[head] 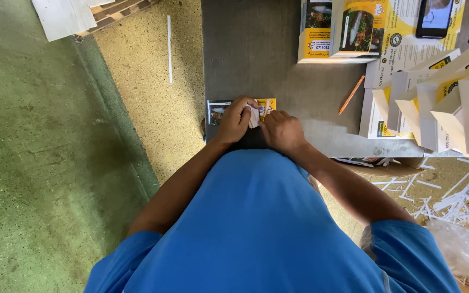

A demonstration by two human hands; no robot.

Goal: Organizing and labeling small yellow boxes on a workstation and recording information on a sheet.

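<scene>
Both my hands meet at the near edge of a grey table (pixel 256 54). My left hand (pixel 233 120) and my right hand (pixel 281 130) together pinch a small white folded piece (pixel 253 115). Under them lies a flat printed carton (pixel 267 103), yellow at its right end and with a picture at its left end. My fingers cover most of the carton. My blue shirt fills the bottom of the view.
Folded white-and-yellow boxes (pixel 451 103) stand in a row at the right. Stacks of flat yellow cartons (pixel 343 30) and a phone (pixel 434 17) lie at the far edge. An orange pencil (pixel 351 94) lies mid-table. Paper shreds (pixel 462 198) litter the floor right.
</scene>
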